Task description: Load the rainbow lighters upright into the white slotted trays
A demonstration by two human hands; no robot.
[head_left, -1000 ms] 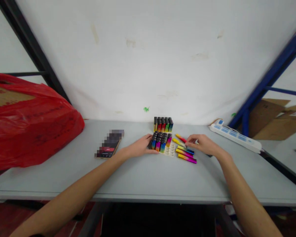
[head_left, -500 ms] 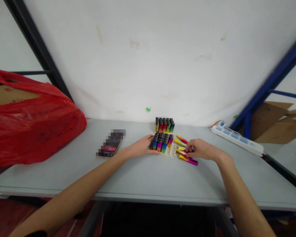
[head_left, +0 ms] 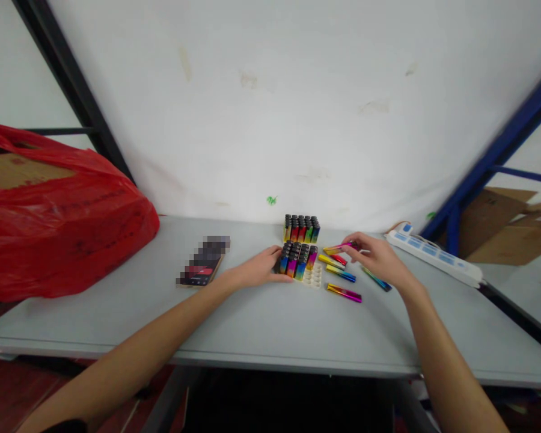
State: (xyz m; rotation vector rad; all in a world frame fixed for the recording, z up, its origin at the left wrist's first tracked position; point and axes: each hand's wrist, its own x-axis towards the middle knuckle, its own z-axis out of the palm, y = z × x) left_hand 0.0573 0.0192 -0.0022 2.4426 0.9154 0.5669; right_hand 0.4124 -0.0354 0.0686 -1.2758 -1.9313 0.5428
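Observation:
My left hand (head_left: 264,269) grips the left side of a pale plastic tray (head_left: 314,278), thumb in front and fingers behind. Several upright cigarette lighters (head_left: 292,264) with black tops and shiny rainbow bodies fill its left part; round holes show at the right. Between thumb and fingers, my right hand (head_left: 375,255) pinches a yellow-and-magenta lighter (head_left: 336,248) above the table. Below it lie a yellow lighter (head_left: 330,261), a partly covered red one (head_left: 339,259) and a yellow-blue one (head_left: 341,273). A yellow-magenta lighter (head_left: 344,293) lies closer to me, and a blue-green one (head_left: 377,279) under my right wrist.
Behind the tray stands another block of upright lighters (head_left: 302,228), close to the wall. A phone (head_left: 204,264), partly pixelated, lies at left beside a big red plastic bag (head_left: 67,228). To the right are a white power strip (head_left: 433,255) and cardboard boxes (head_left: 509,228).
My right hand has moved up and away from me, lifting the yellow-magenta lighter from among the others. The blue-green lighter now shows at the right. My left hand stays on the tray.

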